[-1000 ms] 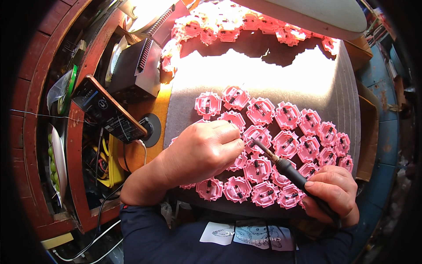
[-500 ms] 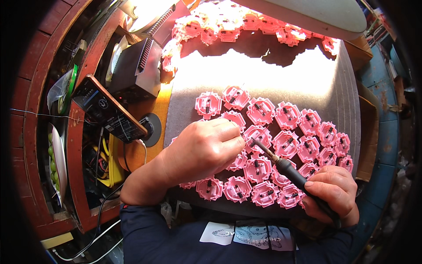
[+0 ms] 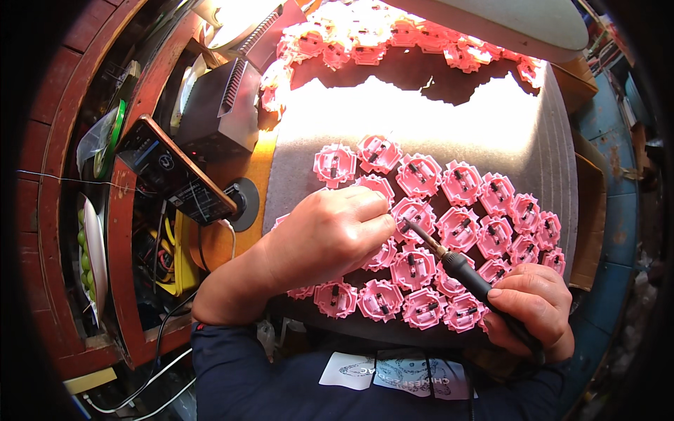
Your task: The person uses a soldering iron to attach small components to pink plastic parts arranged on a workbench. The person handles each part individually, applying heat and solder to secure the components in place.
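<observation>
In my right hand point(image 3: 530, 305) is a soldering iron point(image 3: 467, 274) with a black handle, its fingers wrapped round the grip. The iron's tip points up and left, at a pink plastic housing point(image 3: 414, 210) in the middle of the rows. My left hand point(image 3: 337, 228) is closed in a pinch beside that same housing. Whatever its fingertips hold is hidden from me. Several more pink housings point(image 3: 412, 269) with small black parts inside lie in rows around both hands, on a dark grey mat point(image 3: 295, 182).
More pink housings point(image 3: 368, 35) are heaped at the far edge under a pale lamp head point(image 3: 512, 24). To the left stand a phone point(image 3: 175, 172) on a round-based holder, a black box-shaped unit point(image 3: 217, 112) and a yellow tray point(image 3: 184, 259). A cardboard box point(image 3: 588, 210) borders the mat's right side.
Almost nothing differs. The whole view has shifted very slightly, while both hands and the soldering iron keep their places over the same housing.
</observation>
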Demonstrator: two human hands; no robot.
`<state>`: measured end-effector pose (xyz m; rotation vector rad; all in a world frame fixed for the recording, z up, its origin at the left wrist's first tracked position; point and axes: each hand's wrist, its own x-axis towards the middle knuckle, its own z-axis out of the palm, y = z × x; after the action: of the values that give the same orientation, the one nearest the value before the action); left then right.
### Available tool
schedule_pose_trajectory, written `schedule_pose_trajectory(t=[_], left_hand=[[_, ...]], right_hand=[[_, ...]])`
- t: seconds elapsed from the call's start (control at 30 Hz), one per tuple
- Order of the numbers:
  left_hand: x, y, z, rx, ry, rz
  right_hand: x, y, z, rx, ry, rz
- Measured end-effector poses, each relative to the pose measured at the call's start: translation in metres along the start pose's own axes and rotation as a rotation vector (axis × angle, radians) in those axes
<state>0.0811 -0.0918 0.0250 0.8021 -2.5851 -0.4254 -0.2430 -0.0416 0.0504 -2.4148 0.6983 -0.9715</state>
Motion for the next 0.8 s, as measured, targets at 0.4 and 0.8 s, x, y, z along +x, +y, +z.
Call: schedule_pose_trajectory(t=[0.4, 0.8], left_hand=[[0.001, 0.005, -0.011, 0.016, 0.156, 0.007], [-0.006, 0.009, -0.019, -0.009, 0.313, -0.104]], right_hand=[[-0.001, 0.000, 0.001, -0.008, 0.027, 0.002], [-0.002, -0.001, 0.003, -0.014, 0.020, 0.024]])
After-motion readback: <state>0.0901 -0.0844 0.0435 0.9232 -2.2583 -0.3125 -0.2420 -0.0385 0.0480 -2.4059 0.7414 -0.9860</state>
